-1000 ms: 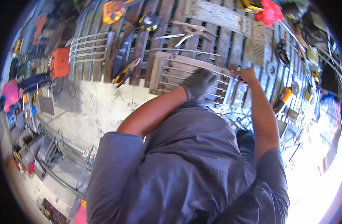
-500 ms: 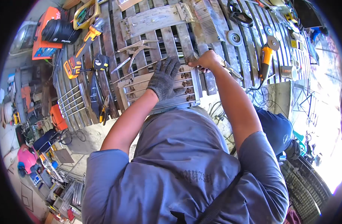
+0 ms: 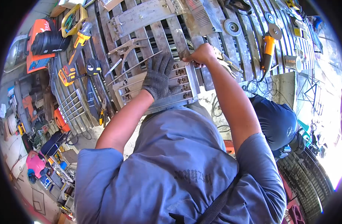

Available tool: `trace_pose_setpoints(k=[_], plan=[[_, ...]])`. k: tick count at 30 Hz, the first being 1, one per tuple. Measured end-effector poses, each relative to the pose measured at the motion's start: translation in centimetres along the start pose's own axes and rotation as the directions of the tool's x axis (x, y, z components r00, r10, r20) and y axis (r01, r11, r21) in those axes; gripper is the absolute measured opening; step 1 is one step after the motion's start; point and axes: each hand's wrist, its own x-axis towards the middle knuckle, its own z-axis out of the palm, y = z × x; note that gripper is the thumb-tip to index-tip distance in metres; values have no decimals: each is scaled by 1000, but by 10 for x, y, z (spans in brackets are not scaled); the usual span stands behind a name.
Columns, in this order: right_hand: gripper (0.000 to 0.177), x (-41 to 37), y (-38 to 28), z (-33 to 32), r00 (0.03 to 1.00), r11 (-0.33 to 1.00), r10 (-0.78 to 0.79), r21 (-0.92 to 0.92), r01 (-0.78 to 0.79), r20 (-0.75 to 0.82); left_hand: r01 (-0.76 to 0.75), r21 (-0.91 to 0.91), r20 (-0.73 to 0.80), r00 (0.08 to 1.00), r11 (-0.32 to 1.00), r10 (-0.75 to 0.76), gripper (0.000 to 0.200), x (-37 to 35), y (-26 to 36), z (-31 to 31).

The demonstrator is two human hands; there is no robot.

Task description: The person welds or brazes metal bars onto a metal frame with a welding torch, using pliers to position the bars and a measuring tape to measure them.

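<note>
My left hand [image 3: 158, 76], in a dark grey glove, lies with spread fingers across a rectangular metal frame [image 3: 136, 81] that has thin rods and several small brackets. Bare and curled, my right hand [image 3: 204, 56] is closed at the frame's upper right corner. Its fingers hide what they hold. Locking pliers [image 3: 230, 64] lie just right of that hand. A thin rod [image 3: 140, 62] slants across the slats by the gloved fingertips, near a clamp [image 3: 129, 46] and a silver marker-like stick [image 3: 113, 68].
The slatted metal table [image 3: 174, 35] bears a flat plate [image 3: 145, 18], a yellow cordless tool [image 3: 77, 46], a tape measure [image 3: 93, 67], an angle grinder [image 3: 269, 48] and a grinding disc [image 3: 232, 27]. A person in dark clothing [image 3: 273, 121] is low at the right; another in pink [image 3: 35, 164] is far left.
The camera view has shifted, so the table items appear further left. Both hands stay at the frame, the gloved one still spread and the bare one still closed at the corner.
</note>
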Motion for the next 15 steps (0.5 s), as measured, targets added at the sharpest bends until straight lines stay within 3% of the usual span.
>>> trace_pose_setpoints(k=[3,6,15], plan=[[52,0,1,0,1000,1000,-7,9,7,-7,21,0,-123,992,1000,-21,126,-14,3,13],[52,-2,2,0,1000,1000,-25,13,25,-15,102,-60,-43,994,993,-105,126,-43,22,20],[54,3,4,5,999,1000,-13,-14,13,-40,90,-32,14,996,995,-90,127,-46,25,20]])
